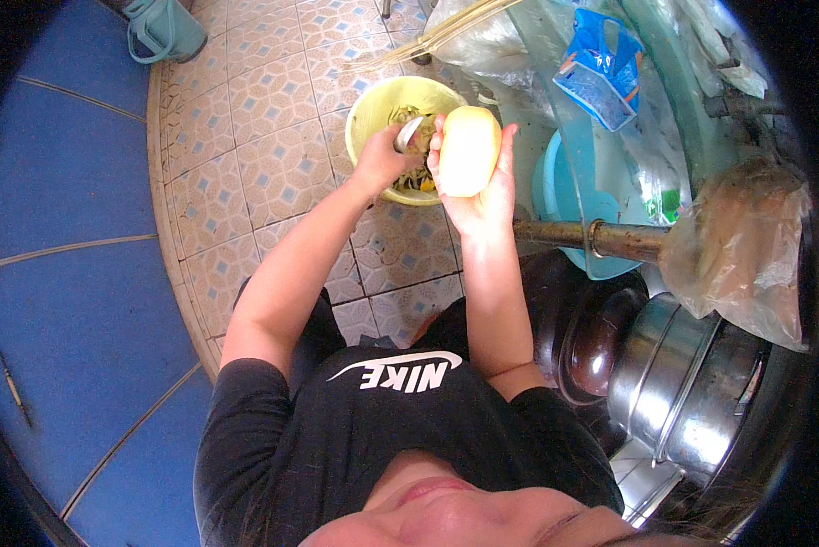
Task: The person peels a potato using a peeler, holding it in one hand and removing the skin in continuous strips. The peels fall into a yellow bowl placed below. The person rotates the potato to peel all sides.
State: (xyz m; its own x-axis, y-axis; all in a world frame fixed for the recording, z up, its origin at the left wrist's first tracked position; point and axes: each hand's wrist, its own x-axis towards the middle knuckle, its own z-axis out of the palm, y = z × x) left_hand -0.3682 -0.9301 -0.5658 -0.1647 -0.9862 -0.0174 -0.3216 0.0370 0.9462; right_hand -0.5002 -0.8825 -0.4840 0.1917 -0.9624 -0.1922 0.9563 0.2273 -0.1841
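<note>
A large oblong yellow fruit or vegetable, looking peeled and glaring bright, lies in my right hand, its fingers curled up along the sides. Beside it, my left hand is closed around a small tool with a pale, shiny curved part; whether it is a peeler or a knife I cannot tell. Both hands are over a yellow plastic basin on the floor. Greenish and yellow peelings lie inside it, partly hidden by my hands.
Blue panels line the left, with a light blue bucket at the top. On the right are a glass pane, a blue plastic package, a turquoise basin, a rusty pipe, a plastic bag and metal pots.
</note>
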